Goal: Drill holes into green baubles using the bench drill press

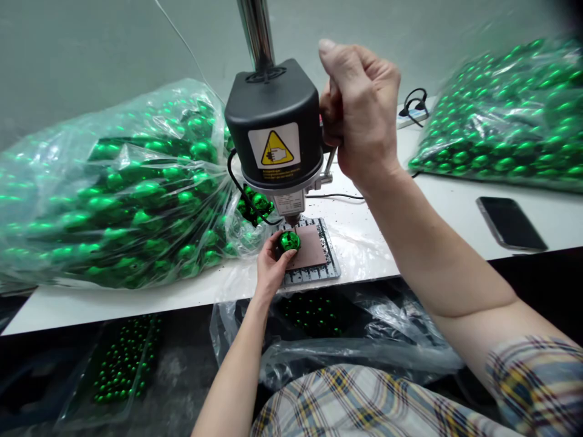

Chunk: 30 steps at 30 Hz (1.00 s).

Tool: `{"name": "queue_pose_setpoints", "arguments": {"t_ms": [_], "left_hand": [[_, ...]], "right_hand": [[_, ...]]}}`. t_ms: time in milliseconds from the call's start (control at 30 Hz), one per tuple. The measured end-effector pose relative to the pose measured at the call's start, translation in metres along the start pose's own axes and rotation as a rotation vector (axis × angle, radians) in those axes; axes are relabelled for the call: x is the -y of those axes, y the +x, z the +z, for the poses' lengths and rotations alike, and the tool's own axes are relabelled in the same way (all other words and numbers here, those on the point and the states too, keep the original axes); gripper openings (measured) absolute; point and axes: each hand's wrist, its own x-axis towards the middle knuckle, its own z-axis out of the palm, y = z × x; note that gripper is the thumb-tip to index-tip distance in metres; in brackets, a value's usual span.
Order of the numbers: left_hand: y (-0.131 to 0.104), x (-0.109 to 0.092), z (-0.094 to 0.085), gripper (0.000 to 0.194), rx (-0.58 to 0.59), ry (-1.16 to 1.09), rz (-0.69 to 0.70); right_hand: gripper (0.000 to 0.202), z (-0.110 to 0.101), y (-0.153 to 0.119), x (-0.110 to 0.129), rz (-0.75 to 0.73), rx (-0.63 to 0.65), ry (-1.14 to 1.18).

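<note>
My left hand (272, 262) is closed around a shiny green ball (290, 241), thumb on the near side and fingers on the far left. The ball sits right under the chuck of a black bench drill press (273, 121), over a pinkish board (312, 246) on the machine's grey slotted base (334, 261). My right hand (362, 106) is raised beside the drill head, its fingers wrapped round the feed lever, most of which they hide. A yellow warning label (274, 145) faces me on the drill head.
Large clear bags of green balls stand at left (136, 194) and right (505, 121) on the white table (378, 249). A phone (511, 223) lies at right, near a power strip (412, 115). Below the table edge are an open plastic bag (355, 358) and a tub of green balls (122, 364).
</note>
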Motion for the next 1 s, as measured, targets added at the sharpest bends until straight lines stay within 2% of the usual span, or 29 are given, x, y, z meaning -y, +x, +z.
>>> {"name": "queue_pose_setpoints", "arguments": {"t_ms": [200, 433, 633, 800, 1000], "left_hand": [[0.006, -0.001, 0.008, 0.067, 0.007, 0.010, 0.013], [0.006, -0.009, 0.019, 0.054, -0.004, 0.261, 0.226], [0.005, 0.003, 0.029, 0.067, -0.024, 0.109, 0.083], [0.005, 0.000, 0.028, 0.062, -0.032, 0.144, 0.093], [0.008, -0.007, 0.019, 0.058, 0.038, 0.191, 0.089]], "right_hand": [[0.047, 0.001, -0.004, 0.004, 0.010, -0.017, 0.056], [0.059, 0.001, -0.006, 0.006, 0.009, 0.021, 0.055], [0.061, -0.002, -0.006, 0.001, -0.018, 0.054, 0.073], [0.054, -0.007, -0.005, 0.000, 0.012, 0.081, 0.087], [0.048, -0.009, -0.006, 0.003, 0.008, 0.088, 0.139]]}}
